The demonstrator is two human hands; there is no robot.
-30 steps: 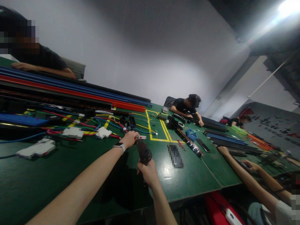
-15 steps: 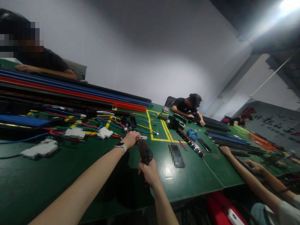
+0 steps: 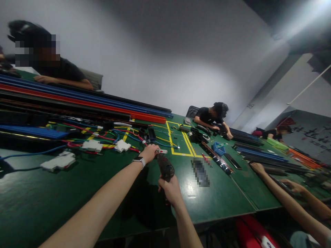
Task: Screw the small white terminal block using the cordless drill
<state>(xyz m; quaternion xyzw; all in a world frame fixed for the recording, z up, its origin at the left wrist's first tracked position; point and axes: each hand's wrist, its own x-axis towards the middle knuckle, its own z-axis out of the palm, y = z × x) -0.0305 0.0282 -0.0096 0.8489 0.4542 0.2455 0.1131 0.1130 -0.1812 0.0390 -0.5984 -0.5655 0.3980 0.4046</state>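
Note:
My right hand (image 3: 171, 190) is wrapped round the grip of a dark cordless power screwdriver (image 3: 166, 168), whose nose points away from me. At the screwdriver's front end, my left hand (image 3: 150, 153) is closed on a small white plastic part (image 3: 162, 151) with a red mark. The tool's tip and the contact point are hidden by the left hand and the tool body. Left of that hand lie a white plastic block (image 3: 122, 146), another white block (image 3: 91, 146) with wires, and a larger white block (image 3: 58, 162). Red, blue and yellow wires (image 3: 134, 138) run beyond it.
Long blue, red and black rails (image 3: 147, 118) lie along the far side of the green table (image 3: 219, 196). To the right are a phone-like slab (image 3: 200, 173), red pliers-like tool (image 3: 206, 159), copper-coloured strip (image 3: 218, 159) and blue bin (image 3: 218, 148). Co-workers' arms (image 3: 284, 199) reach in from the right.
The whole view has shifted, so the scene sits slightly further right. Both hands keep the same hold on the screwdriver and the white part.

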